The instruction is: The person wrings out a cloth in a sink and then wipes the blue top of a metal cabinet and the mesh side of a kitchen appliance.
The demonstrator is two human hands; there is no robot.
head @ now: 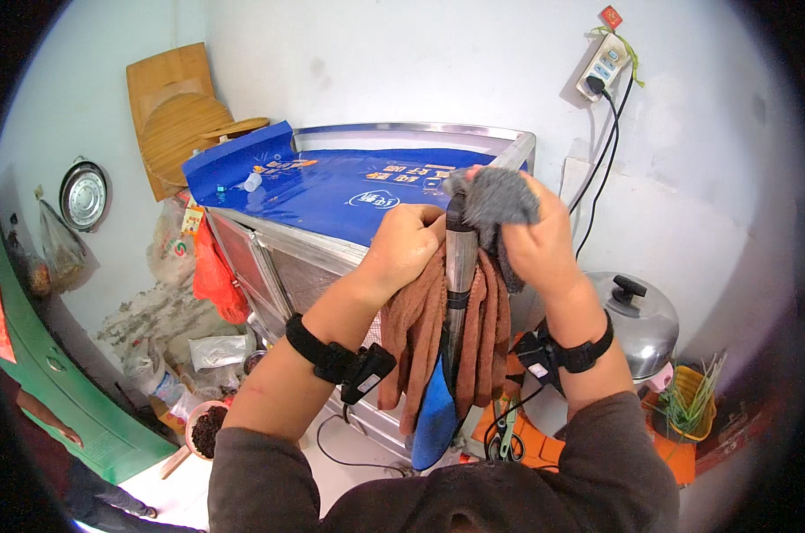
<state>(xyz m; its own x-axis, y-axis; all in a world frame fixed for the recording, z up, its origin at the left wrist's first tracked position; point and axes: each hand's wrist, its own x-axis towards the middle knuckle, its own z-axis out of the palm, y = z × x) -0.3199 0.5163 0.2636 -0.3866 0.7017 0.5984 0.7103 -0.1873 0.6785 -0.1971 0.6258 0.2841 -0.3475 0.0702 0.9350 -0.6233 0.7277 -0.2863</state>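
My right hand [542, 233] is closed around a wet-looking grey cloth [505, 196], which is bunched at the top of a metal corner post [460, 256] of a framed cabinet. On the post's other side, my left hand [405, 243] is curled against it. The left fingertips are hidden, so its hold cannot be made out. A brown towel [485, 326] hangs in folds on both sides of the post, its top just under my hands. Below, a blue piece [434, 420], perhaps an oven mitt, hangs in front of the towel.
Blue printed sheeting [349, 180] covers the cabinet top, with a small clear cup [252, 181] on it. A lidded metal pot [632, 326] stands right, near scissors [505, 433]. A power strip [604, 66] hangs on the wall. Another person's hand [69, 434] shows lower left.
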